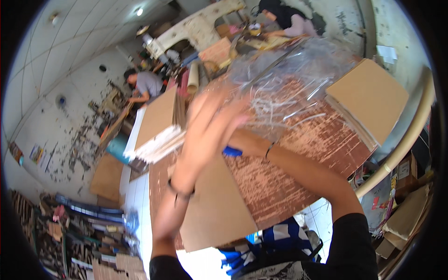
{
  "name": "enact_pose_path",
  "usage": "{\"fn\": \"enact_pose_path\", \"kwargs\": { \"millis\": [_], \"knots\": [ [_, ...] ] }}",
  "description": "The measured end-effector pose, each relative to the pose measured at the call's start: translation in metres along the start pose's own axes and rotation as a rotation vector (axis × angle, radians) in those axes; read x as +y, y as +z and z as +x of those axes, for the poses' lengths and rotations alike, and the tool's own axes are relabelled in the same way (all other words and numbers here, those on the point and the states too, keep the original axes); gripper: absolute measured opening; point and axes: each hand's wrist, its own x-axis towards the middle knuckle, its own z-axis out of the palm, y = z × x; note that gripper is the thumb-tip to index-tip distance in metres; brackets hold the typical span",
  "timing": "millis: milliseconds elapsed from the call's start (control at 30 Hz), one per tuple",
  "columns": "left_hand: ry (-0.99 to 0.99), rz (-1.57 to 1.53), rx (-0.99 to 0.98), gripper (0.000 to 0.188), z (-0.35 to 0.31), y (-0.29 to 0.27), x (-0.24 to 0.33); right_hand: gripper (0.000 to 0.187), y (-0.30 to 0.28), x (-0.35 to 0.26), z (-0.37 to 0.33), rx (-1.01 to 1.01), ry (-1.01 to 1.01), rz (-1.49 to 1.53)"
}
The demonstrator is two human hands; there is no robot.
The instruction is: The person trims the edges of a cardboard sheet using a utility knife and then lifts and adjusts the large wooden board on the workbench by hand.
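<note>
My left hand [205,123] is raised over the table, blurred, its fingers stretched out and apart with nothing seen in them. Behind it, my right hand [243,141] shows only in part; its fingers are hidden. A small blue object [232,151] shows just below the right hand, and whether that hand holds it I cannot tell. Beneath both hands a brown cardboard sheet [214,205] lies flat at the near left of the worn, red-brown table [298,172]. Close beyond my left hand stands a stack of cardboard boards [156,116] with ragged white edges.
Clear plastic sheeting [289,65] and white strips [275,105] cover the far side. Another cardboard stack [371,98] lies at the right edge, by a long curved tube [410,135]. Two people [296,23] work farther back. Scrap piles [88,233] fill the lower left.
</note>
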Motion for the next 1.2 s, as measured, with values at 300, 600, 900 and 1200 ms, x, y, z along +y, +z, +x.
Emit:
{"fn": "enact_pose_path", "kwargs": {
  "millis": [300, 600, 900, 1200],
  "knots": [
    [-0.854, -0.230, -0.333, 0.017, -0.117, 0.051, -0.089, 0.043, -0.020, -0.005, 0.010, 0.083, 0.263, 0.050],
    [-0.795, -0.215, -0.318, 0.021, -0.194, 0.066, -0.064, 0.037, -0.025, -0.020, 0.015, 0.197, 0.411, 0.352],
    [-0.676, -0.190, -0.235, 0.023, -0.208, 0.066, -0.073, 0.034, 0.001, -0.018, 0.020, 0.262, 0.369, 0.459],
    [-0.686, -0.197, -0.214, 0.021, -0.220, 0.067, -0.078, 0.035, 0.007, -0.030, 0.025, 0.070, 0.388, 0.309]
  ]
}}
